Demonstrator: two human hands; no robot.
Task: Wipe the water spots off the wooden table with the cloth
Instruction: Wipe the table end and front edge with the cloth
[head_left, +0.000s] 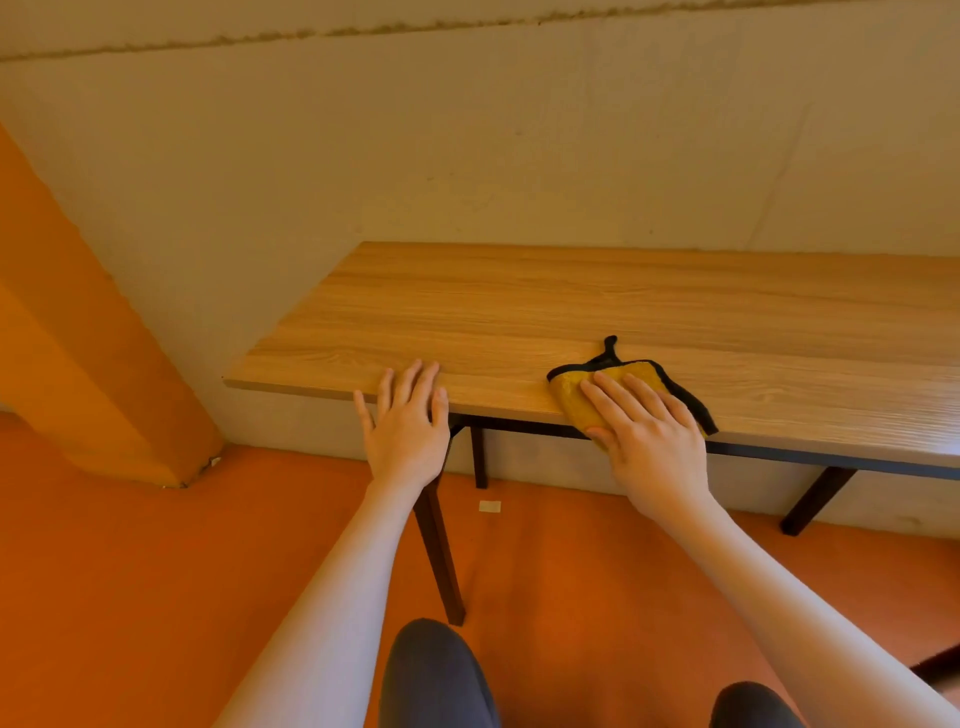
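A long wooden table (519, 306) with dark legs stands against a pale wall. A yellow cloth (574, 395) with black trim and a black loop lies folded at the table's front edge. My right hand (649, 436) presses flat on the cloth with straight fingers, covering most of it. My left hand (408, 421) rests open on the front edge near the table's left end, fingers spread on the wood. No water spots can be made out on the wood.
The floor (156, 571) is orange, with an orange pillar (88, 364) at the left. A small pale scrap (489, 506) lies on the floor under the table. My knees in dark trousers (436, 675) show at the bottom.
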